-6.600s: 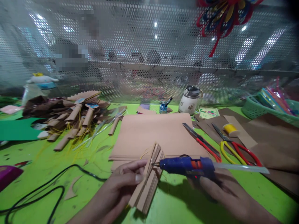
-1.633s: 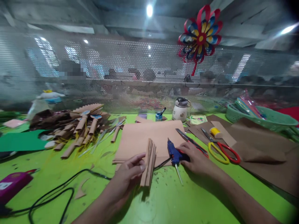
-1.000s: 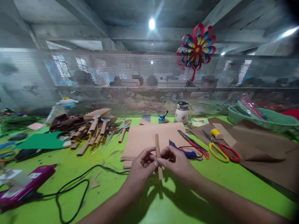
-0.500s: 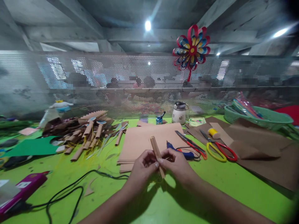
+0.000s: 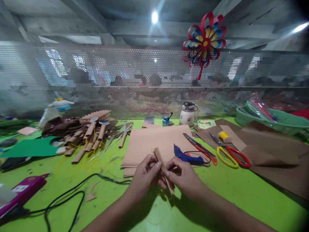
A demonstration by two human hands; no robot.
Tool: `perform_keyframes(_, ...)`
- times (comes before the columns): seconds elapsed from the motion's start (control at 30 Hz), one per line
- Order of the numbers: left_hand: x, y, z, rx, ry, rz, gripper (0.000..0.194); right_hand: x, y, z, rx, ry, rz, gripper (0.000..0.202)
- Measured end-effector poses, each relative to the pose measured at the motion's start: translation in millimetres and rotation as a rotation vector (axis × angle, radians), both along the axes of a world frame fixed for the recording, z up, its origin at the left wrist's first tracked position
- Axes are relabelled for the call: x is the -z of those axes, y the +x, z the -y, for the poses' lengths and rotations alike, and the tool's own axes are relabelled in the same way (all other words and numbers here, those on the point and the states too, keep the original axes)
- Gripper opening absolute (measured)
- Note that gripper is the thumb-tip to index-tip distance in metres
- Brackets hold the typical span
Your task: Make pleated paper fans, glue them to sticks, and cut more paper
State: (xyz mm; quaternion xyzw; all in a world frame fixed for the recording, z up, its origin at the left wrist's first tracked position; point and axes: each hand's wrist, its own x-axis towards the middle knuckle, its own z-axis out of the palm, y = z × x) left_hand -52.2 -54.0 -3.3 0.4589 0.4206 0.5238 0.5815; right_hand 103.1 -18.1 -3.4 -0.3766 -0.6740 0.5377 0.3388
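Observation:
A narrow brown paper tube (image 5: 160, 158) is held slanted above the green table, its upper end leaning left. My left hand (image 5: 147, 170) is closed around its left side, thumb near the upper half. My right hand (image 5: 182, 174) pinches it lower down from the right. Thin yellow thread hangs by the lower end. Just behind my hands lies a stack of light brown paper sheets (image 5: 154, 137), with a blue glue gun (image 5: 187, 156) resting at its right edge.
Scissors with red and yellow handles (image 5: 233, 156), dark-bladed scissors (image 5: 199, 145) and a yellow thread spool (image 5: 224, 137) lie right. Finished paper tubes (image 5: 90, 137) are heaped left. A black cable (image 5: 65, 190) crosses the front left from a purple power strip (image 5: 24, 193). A white jar (image 5: 187, 116) stands behind.
The paper tube has tilted further, its lower end swinging right and toward me. My left thumb has moved up along it. The whole view has shifted slightly.

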Motion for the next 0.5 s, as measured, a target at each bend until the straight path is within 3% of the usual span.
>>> perform_keyframes(0.13, -0.6, 0.9, 1.1, -0.036, -0.024, -0.052, 0.029, 0.3, -0.2, 2.1, -0.017, 0.028, 0.029, 0.010)
perform_keyframes(0.5, 6.5, 4.4, 0.9, -0.113, 0.047, -0.137, 0.024, 3.9, -1.8, 5.4, -0.005, 0.095, 0.068, 0.018)
